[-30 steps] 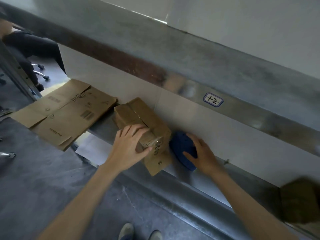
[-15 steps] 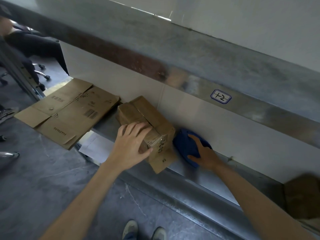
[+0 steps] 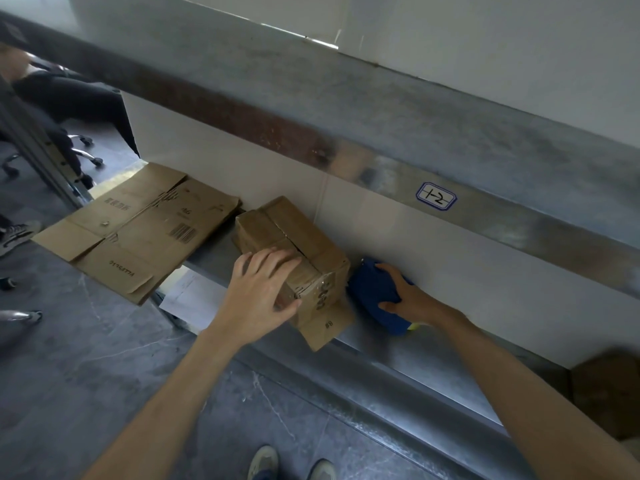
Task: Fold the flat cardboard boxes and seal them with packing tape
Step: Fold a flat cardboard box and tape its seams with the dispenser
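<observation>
the left hand (image 3: 259, 292) still grips the folded box (image 3: 298, 233) on the counter (image 3: 415, 372), fingers (image 3: 273, 259) over its top, while the right hand (image 3: 412, 301) now curls tighter round the blue tape dispenser (image 3: 369, 292) beside it.

1. The right hand (image 3: 412, 301) has wrapped further round the blue tape dispenser (image 3: 369, 289): fingers that lay on its right edge now reach across its top toward the folded box (image 3: 294, 233), thumb pressed on the near face
2. A yellow part (image 3: 414, 327) of the dispenser now shows under the wrist
</observation>
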A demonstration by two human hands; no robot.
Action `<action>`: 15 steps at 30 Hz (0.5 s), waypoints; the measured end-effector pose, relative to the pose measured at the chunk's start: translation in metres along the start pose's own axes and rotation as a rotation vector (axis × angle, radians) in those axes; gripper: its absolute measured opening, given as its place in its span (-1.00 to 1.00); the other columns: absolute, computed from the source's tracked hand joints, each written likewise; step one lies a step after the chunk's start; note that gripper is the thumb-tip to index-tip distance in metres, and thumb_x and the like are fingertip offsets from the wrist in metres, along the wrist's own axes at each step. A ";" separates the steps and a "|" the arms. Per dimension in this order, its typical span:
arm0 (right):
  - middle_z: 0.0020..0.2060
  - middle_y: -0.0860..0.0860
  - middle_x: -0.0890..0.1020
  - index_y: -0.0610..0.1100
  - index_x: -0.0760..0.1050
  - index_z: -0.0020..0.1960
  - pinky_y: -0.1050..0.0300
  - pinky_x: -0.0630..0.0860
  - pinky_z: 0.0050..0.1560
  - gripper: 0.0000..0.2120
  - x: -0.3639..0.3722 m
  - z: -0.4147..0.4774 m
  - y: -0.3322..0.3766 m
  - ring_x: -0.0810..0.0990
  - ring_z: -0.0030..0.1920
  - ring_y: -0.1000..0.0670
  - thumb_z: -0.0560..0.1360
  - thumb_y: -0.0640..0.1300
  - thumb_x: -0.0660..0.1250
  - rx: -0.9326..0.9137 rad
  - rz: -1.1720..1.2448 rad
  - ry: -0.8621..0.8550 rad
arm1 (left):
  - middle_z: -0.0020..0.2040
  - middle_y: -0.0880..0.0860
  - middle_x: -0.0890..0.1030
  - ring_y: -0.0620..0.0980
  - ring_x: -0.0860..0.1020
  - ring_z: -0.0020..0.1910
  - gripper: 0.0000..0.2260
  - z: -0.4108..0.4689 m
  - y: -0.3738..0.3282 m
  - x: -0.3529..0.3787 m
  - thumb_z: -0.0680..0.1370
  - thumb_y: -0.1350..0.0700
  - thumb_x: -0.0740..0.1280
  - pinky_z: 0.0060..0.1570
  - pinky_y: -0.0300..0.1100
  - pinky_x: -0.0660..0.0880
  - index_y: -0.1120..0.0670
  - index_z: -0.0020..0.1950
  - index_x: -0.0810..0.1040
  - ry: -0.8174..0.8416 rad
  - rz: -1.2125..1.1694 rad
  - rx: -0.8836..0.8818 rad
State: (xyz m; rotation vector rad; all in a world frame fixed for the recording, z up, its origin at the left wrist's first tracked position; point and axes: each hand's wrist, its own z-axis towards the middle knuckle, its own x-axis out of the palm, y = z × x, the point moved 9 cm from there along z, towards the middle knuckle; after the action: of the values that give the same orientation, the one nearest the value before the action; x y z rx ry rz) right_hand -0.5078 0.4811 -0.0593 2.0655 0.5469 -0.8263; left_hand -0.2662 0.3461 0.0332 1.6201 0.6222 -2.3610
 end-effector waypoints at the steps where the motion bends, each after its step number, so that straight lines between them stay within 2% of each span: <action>1: 0.39 -0.20 0.40 0.26 -0.11 0.54 -0.15 0.52 0.18 -0.22 0.000 -0.003 0.001 0.54 0.20 -0.24 0.58 -0.10 0.33 -0.001 -0.016 -0.012 | 0.37 -0.03 0.45 0.05 0.37 0.40 -0.41 0.000 0.001 0.000 0.48 -0.26 0.21 0.38 0.06 0.17 0.01 0.43 0.45 -0.001 -0.008 -0.003; 3: 0.14 -0.22 0.58 0.39 -0.14 0.49 -0.13 0.59 -0.02 -0.25 -0.004 -0.011 0.004 0.64 -0.04 -0.21 0.59 -0.05 0.29 -0.006 -0.068 -0.079 | 0.38 -0.05 0.45 0.04 0.36 0.41 -0.41 0.000 0.002 -0.001 0.49 -0.26 0.22 0.39 0.08 0.19 -0.01 0.44 0.44 -0.002 -0.036 -0.010; 4: -0.02 -0.15 0.63 0.41 -0.13 0.49 -0.06 0.59 -0.16 -0.28 -0.010 -0.017 0.008 0.64 -0.18 -0.14 0.60 -0.01 0.27 -0.020 -0.113 -0.140 | 0.38 -0.05 0.44 0.03 0.36 0.41 -0.42 0.000 0.002 -0.001 0.49 -0.27 0.22 0.39 0.07 0.19 -0.02 0.44 0.44 -0.005 -0.051 -0.010; 6: -0.25 -0.01 0.60 0.41 -0.12 0.50 0.04 0.51 -0.34 -0.34 -0.028 -0.034 0.021 0.58 -0.36 -0.02 0.62 0.07 0.22 -0.055 -0.213 -0.280 | 0.38 -0.08 0.44 0.00 0.35 0.41 -0.43 0.002 0.002 -0.001 0.50 -0.28 0.22 0.39 0.01 0.14 -0.04 0.44 0.43 -0.015 -0.088 -0.011; 7: -0.27 0.02 0.60 0.43 -0.14 0.49 0.03 0.51 -0.33 -0.36 -0.036 -0.043 0.029 0.56 -0.37 0.00 0.62 0.12 0.20 -0.073 -0.240 -0.333 | 0.37 -0.09 0.44 -0.02 0.34 0.41 -0.43 0.003 0.002 -0.001 0.50 -0.29 0.21 0.39 -0.04 0.12 -0.04 0.44 0.43 -0.019 -0.110 -0.013; 9: -0.20 0.02 0.64 0.46 -0.16 0.47 -0.02 0.57 -0.24 -0.40 -0.049 -0.058 0.041 0.59 -0.31 0.00 0.62 0.19 0.16 -0.111 -0.259 -0.381 | 0.36 -0.11 0.45 -0.04 0.34 0.41 -0.44 0.005 0.001 -0.002 0.52 -0.30 0.20 0.36 -0.12 0.09 -0.05 0.43 0.44 -0.027 -0.146 -0.022; 12: 0.05 0.08 0.64 0.45 -0.01 0.46 0.03 0.57 -0.07 -0.50 -0.057 -0.077 0.059 0.62 -0.14 0.00 0.62 0.23 0.14 -0.191 -0.235 -0.360 | 0.33 -0.11 0.47 -0.05 0.34 0.39 -0.48 0.013 -0.001 -0.003 0.53 -0.29 0.18 0.32 -0.12 0.14 -0.08 0.41 0.44 -0.030 -0.204 -0.044; 15: 0.07 0.07 0.64 0.54 0.03 0.36 0.04 0.56 -0.04 -0.58 -0.058 -0.090 0.081 0.62 -0.11 0.02 0.59 0.28 0.12 -0.279 -0.264 -0.326 | 0.28 -0.14 0.52 -0.06 0.39 0.32 -0.57 0.024 -0.002 -0.007 0.55 -0.26 0.19 0.29 -0.06 0.22 -0.13 0.36 0.49 -0.037 -0.269 -0.059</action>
State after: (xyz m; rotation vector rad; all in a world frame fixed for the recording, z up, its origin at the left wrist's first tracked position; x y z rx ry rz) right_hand -0.4641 0.5039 0.0654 1.5857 0.7164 -1.1450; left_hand -0.2845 0.3367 0.0476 1.5495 0.9455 -2.5220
